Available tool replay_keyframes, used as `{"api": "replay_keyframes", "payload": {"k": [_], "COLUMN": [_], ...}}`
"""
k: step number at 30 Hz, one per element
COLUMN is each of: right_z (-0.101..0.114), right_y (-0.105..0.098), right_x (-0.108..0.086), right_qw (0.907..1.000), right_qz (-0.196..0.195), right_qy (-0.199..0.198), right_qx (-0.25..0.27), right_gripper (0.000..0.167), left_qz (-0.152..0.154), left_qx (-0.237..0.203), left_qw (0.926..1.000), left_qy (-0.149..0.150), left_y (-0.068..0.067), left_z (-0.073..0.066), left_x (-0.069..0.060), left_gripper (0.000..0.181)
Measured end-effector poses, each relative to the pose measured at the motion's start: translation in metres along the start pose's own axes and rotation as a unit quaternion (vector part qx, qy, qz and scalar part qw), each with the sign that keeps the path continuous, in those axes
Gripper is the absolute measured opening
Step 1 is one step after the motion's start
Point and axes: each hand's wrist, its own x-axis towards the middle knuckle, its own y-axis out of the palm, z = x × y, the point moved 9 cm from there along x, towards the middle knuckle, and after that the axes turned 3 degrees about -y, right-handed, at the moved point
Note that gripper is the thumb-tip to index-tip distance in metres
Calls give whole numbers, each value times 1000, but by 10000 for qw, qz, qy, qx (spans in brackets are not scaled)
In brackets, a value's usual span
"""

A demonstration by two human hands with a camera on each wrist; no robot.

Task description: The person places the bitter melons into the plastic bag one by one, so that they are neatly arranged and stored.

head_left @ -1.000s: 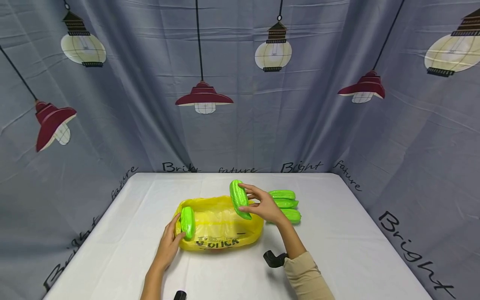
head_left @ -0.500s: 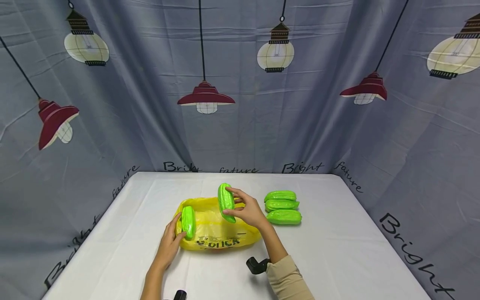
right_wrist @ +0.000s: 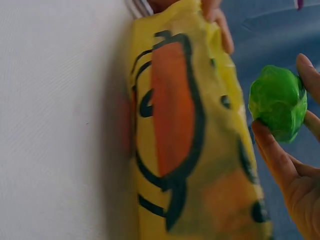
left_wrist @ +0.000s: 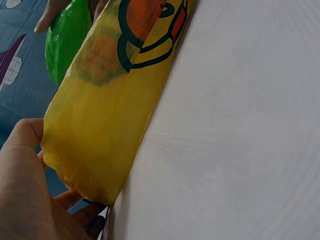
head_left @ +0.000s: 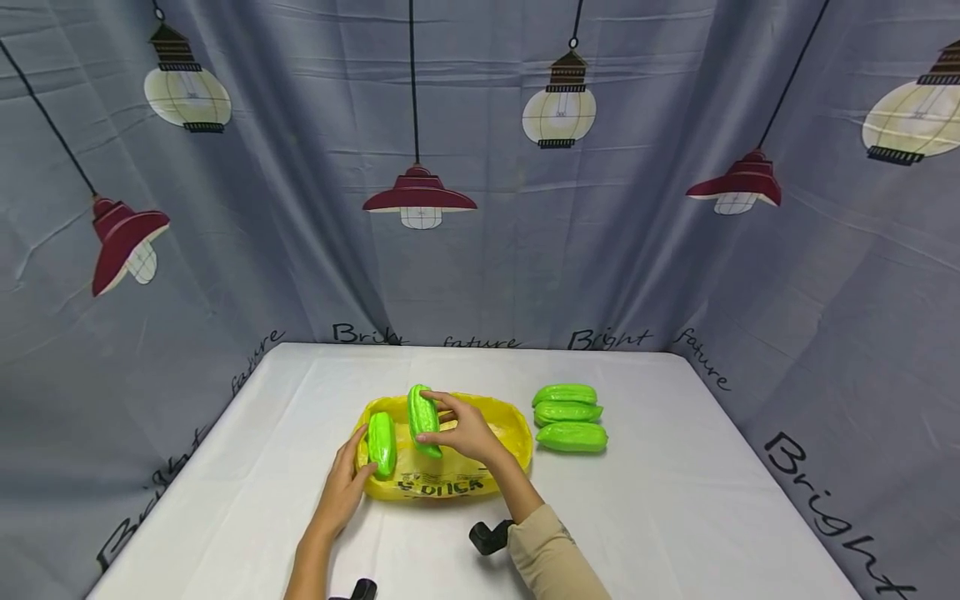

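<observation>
Lying wide open on the table is a yellow plastic bag (head_left: 517, 429) with black lettering; an orange and black cartoon print shows on its side in the right wrist view. My left hand (head_left: 341, 492) holds the bag's left end, thumb and fingers around its edge. Inside that end lies one glossy green cucumber (head_left: 382, 446), lengthwise away from me. Above the bag's opening, my right hand (head_left: 468, 429) pinches a second, ridged cucumber (right_wrist: 277, 102) between thumb and fingers, nearly upright. The two cucumbers are close but apart in the head view.
Several more green cucumbers (head_left: 572, 436) lie stacked side by side to the right of the bag on the white table (head_left: 675, 500). Grey curtains (head_left: 480, 275) printed with lamps enclose the table. A black wrist device (head_left: 489, 537) sits under the right forearm.
My right hand has carried its cucumber leftward and lower over the bag, toward the one inside. The left hand keeps its hold on the bag's left end.
</observation>
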Motion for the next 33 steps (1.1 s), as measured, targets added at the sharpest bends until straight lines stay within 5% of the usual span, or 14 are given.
{"api": "replay_keyframes", "payload": {"k": [12, 33], "right_z": [-23, -36], "right_y": [31, 54], "right_x": [7, 6], "right_qw": [9972, 9938], "right_qz": [671, 819], "right_qy": [329, 700], "right_qx": [-88, 286], "right_gripper": [73, 79], "left_qz": [-10, 87], "left_qx": [-4, 23], "left_qw": [10000, 9998], "left_qy": [-55, -169], "left_y": [0, 1], "left_z": [0, 1], "left_x": [0, 0], "left_gripper": [60, 60]}}
